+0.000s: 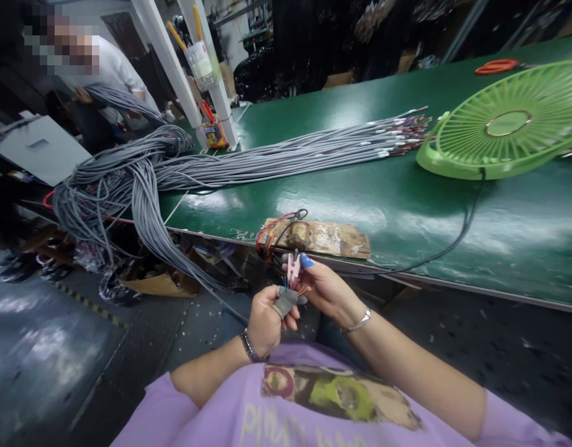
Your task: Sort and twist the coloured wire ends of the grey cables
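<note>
My left hand (pixel 263 320) is closed around the end of a grey cable (pixel 233 310), with grey covers on some fingers. Thin coloured wires (pixel 286 282) fan out above those fingers, some with orange ends. Close against it, my right hand (pixel 330 288) pinches a small pink clip-like tool (pixel 293 270) at the wires; a blue cover is on its thumb. Whether the tool's jaws touch a wire is too small to tell. Just beyond both hands, a worn wooden block (pixel 336 239) lies at the bench edge, with red and black leads tied at its left end.
A long bundle of grey cables (pixel 276 155) runs along the green bench (pixel 230 214), heaped and hanging over its edge at left. A green fan (pixel 504 124) stands at right, its black cord (pixel 463 230) crossing the bench. A person (pixel 118 68) handles cables beyond the white posts (pixel 174 74).
</note>
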Demonstrator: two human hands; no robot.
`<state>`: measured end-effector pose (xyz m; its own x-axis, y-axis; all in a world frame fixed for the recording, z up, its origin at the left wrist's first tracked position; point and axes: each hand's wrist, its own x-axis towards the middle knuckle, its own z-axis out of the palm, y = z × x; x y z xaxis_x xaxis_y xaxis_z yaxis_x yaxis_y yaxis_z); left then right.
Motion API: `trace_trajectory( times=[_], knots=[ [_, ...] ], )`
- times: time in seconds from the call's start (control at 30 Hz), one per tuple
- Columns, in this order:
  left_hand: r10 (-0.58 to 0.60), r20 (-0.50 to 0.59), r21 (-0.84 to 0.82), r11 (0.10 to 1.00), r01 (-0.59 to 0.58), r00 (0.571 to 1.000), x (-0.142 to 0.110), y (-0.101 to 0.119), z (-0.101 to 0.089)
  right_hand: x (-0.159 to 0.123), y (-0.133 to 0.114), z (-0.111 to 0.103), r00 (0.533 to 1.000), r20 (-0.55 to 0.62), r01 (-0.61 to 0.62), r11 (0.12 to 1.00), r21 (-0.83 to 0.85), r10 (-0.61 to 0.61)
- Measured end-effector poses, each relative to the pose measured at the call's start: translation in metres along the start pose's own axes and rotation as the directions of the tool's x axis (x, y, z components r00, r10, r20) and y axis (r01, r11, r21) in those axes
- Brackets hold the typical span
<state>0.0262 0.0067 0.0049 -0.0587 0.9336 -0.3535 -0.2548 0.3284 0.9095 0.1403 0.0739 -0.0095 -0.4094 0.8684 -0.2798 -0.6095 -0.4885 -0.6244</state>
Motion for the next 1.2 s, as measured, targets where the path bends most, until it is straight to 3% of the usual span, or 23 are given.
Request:
trace_trajectory(
  times=[0.23, 0.37, 0.5, 0.7, 1.0, 1.2],
  knots=[
    [-0.004, 0.01, 0.018, 1.0, 0.004, 1.0, -0.002, 0.0, -0.002, -0.004, 0.001, -0.008, 0.994, 0.06, -0.092, 0.996, -0.022, 0.093],
    [0.006, 0.02, 0.052, 0.999, -0.007, 1.0, -0.003, -0.008, -0.009, -0.014, -0.003, -0.016, 0.971, 0.159, -0.148, 0.969, -0.2, 0.181],
    [0.001, 0.051, 0.088, 0.996, -0.006, 0.999, -0.005, -0.011, -0.013, -0.027, -0.007, -0.014, 0.982, 0.152, -0.033, 0.902, -0.431, 0.109],
    [-0.146, 0.187, 0.174, 0.978, 0.114, 0.971, -0.006, 0.003, -0.009, -0.034, -0.01, -0.009, 0.983, 0.175, 0.064, 0.797, -0.601, 0.053],
    [-0.081, 0.14, 0.119, 0.991, 0.064, 0.987, -0.004, -0.008, -0.017, -0.034, -0.003, -0.007, 0.995, 0.09, 0.089, 0.815, -0.572, -0.045],
    [-0.072, 0.118, 0.09, 0.994, 0.062, 0.99, -0.004, -0.011, -0.016, -0.035, 0.001, -0.007, 0.996, 0.069, 0.077, 0.84, -0.537, -0.048]
  ],
)
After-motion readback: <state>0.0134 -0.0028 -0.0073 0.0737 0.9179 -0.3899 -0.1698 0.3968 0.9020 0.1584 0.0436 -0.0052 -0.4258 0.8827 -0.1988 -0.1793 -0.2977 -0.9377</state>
